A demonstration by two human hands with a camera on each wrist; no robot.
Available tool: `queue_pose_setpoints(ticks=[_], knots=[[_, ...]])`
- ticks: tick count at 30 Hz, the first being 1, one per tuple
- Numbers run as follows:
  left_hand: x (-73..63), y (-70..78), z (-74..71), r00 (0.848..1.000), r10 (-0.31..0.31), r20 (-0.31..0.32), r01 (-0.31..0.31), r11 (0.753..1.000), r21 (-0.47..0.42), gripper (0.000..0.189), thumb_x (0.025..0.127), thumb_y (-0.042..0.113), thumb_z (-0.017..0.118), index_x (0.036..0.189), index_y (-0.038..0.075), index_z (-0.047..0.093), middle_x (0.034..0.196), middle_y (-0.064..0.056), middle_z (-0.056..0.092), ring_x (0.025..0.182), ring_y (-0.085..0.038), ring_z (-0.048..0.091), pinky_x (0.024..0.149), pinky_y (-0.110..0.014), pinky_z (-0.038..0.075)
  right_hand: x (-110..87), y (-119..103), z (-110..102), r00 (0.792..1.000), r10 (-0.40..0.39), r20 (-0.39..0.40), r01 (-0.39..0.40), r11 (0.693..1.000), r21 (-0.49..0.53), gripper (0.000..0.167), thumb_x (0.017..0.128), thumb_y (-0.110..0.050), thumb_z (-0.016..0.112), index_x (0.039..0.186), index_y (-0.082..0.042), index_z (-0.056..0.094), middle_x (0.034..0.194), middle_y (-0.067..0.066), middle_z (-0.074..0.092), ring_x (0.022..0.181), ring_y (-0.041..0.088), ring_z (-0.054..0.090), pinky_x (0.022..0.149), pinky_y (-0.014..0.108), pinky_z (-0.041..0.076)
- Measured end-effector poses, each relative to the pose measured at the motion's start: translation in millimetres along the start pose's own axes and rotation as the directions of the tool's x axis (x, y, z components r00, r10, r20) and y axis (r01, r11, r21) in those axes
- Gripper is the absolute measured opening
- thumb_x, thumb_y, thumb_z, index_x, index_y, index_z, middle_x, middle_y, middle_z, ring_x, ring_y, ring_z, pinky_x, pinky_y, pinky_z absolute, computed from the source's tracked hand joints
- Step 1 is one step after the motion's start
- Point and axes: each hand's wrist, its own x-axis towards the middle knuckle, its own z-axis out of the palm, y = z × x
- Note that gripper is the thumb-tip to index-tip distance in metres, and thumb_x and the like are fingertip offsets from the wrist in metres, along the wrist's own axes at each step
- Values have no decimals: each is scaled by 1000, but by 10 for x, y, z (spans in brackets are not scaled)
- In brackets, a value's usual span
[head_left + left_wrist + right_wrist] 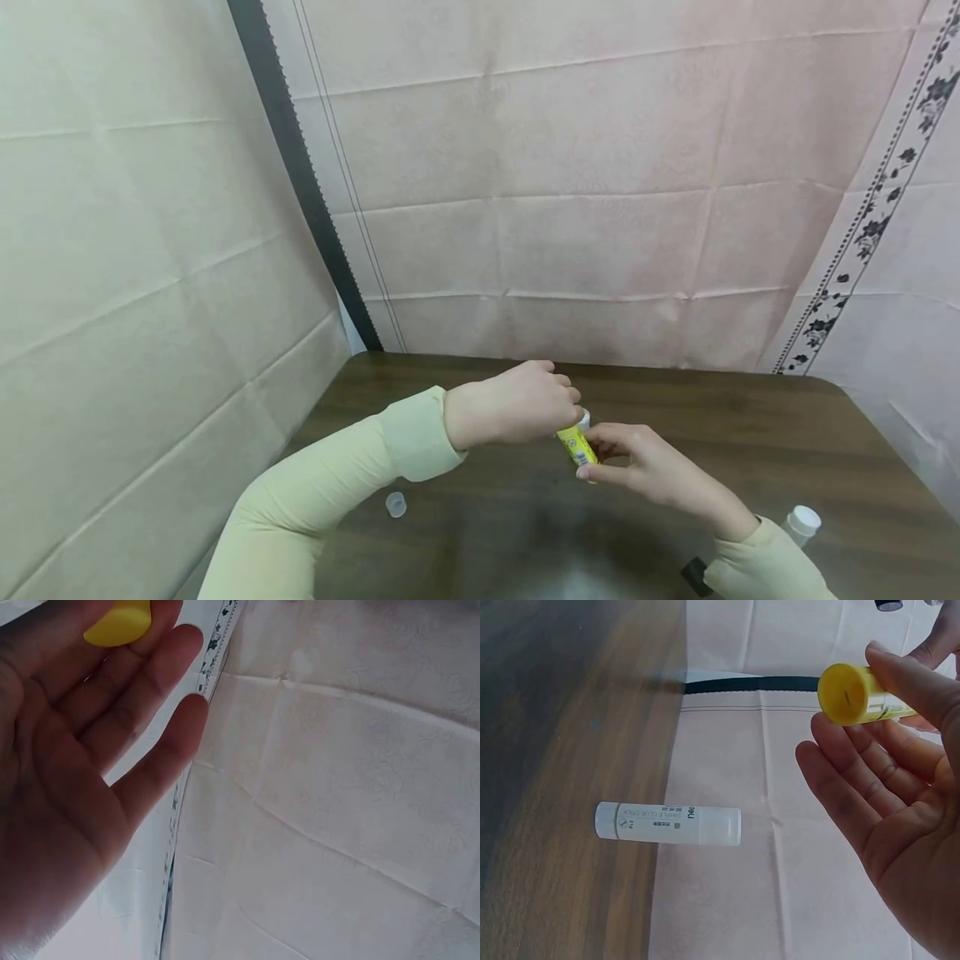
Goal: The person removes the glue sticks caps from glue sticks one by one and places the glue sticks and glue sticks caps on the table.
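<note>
Between my hands in the head view is a yellow glue stick (pixel 578 447) with a printed label, tilted. My right hand (pixel 637 458) pinches its lower part between thumb and fingers. My left hand (pixel 517 404) is bent over its upper end, and the fingertips there are partly hidden. A yellow rounded piece (pixel 120 624) shows between thumb and fingers in the left wrist view. The right wrist view shows the hollow yellow end of the tube (pixel 844 694). Upright on the table behind it is a white glue stick (pixel 671 824), mostly hidden in the head view.
A small translucent cap (pixel 396 504) lies on the brown table (pixel 480 533) at the left. Near my right sleeve are a white-capped container (pixel 802 523) and a small black object (pixel 697 577). Pale cloth (pixel 600 167) hangs behind the table and at its sides.
</note>
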Motion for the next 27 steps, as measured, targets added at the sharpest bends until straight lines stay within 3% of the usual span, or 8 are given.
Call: queue_pose_setpoints(ticks=[7,10,13,15,18,22,25,27], knots=[[-5,-31,-18,999,-14,45,20,989,-144,18,89,30,80,105,23,76,95,10,70,84,-10,61,69,-23,47,7,-30,21,999,-40,-10,40,999,-13,26,92,-32,74,115,-23,69,100,-1,72,91,11,69,82,33,57],[0,-43,-27,998,-12,64,25,980,-198,9,89,25,79,97,21,76,89,9,68,77,-10,57,66,-23,47,14,-22,32,998,-58,-13,58,998,-32,27,92,-31,74,117,-23,68,100,-2,71,91,10,69,82,34,57],[10,-49,-25,997,-7,72,22,978,-206,12,89,23,79,99,20,76,89,8,67,77,-10,57,67,-23,48,19,-7,35,998,-57,-32,55,996,-67,28,90,-26,77,117,-23,69,99,-7,71,89,9,68,80,33,57],[11,-45,-3,999,-3,40,10,986,-166,19,88,25,80,106,21,75,95,9,69,83,-10,59,71,-23,48,17,0,29,998,-40,-54,35,995,-90,29,88,-23,79,115,-23,69,98,-10,70,88,7,67,78,31,56],[-6,-22,55,998,16,-65,-20,999,-48,22,90,22,78,111,23,73,101,11,69,91,-9,61,73,-22,46,5,6,16,997,-13,-76,5,995,-100,27,88,-24,79,113,-21,69,98,-12,69,87,6,67,78,28,55],[-40,22,128,974,58,-219,-30,991,128,15,94,16,71,106,25,69,102,14,67,92,-8,60,71,-21,43,-5,2,9,997,-15,-73,10,998,-62,25,91,-30,76,113,-19,69,101,-9,71,90,8,68,81,30,56],[-55,45,125,962,79,-262,-23,977,211,12,95,16,69,103,26,69,100,14,67,91,-7,59,72,-21,42,2,-4,16,996,-35,-78,31,998,-54,23,92,-31,75,112,-21,69,102,-6,72,92,9,69,82,32,56],[-58,57,108,962,89,-259,-24,969,244,12,96,17,69,103,27,70,99,15,67,91,-6,59,72,-21,42,5,-5,26,996,-32,-86,28,998,-49,21,92,-31,75,111,-23,70,101,-6,73,92,9,70,83,34,57]])
